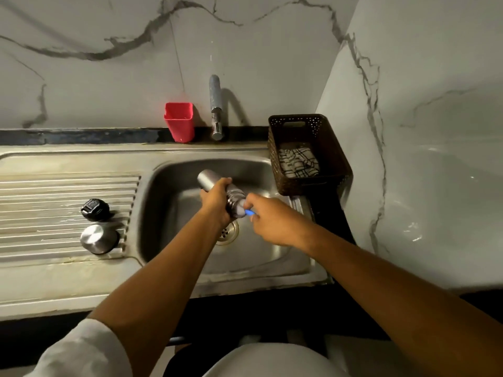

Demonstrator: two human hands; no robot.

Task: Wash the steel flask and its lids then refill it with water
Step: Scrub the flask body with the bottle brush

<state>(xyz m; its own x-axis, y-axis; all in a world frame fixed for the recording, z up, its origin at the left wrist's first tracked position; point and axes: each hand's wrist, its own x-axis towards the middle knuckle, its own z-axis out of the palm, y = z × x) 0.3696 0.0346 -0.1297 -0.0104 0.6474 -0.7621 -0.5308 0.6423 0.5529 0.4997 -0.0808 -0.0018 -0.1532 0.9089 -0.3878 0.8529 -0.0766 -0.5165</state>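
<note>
A white sleeve (81, 352) at the lower left lies nearest the camera, with both bare forearms reaching forward over the sink (190, 268).

The steel flask (211, 179) is held above the basin, tilted, its base toward the back wall and its mouth toward the person. It is gripped round the middle by the left hand (215, 205), fingers wrapped tight. At the mouth, the right hand (272, 221) is pinched narrowly on a thin blue handle (250, 212) — probably a brush; its head cannot be seen.

Handling, as judged: the flask is rigid and not fragile, light while empty, but smooth and likely slippery when wet. The mid-body grip appears the safest hold; the neck is needed free for scrubbing.

Two lids rest apart on the ribbed drainboard (54, 191) to the left — a black inner lid (95, 209) and, nearer, a steel cap (98, 238). Neither is being touched.

Room for moving: the basin is open below the flask, with the drain (228, 234) just under the hands. The tap (215, 107) stands behind; no running stream can be made out. A brown basket (334, 148) sits at the right rim, close to the right hand — the tightest side. A red cup (179, 122) stands on the back ledge, well clear.
</note>
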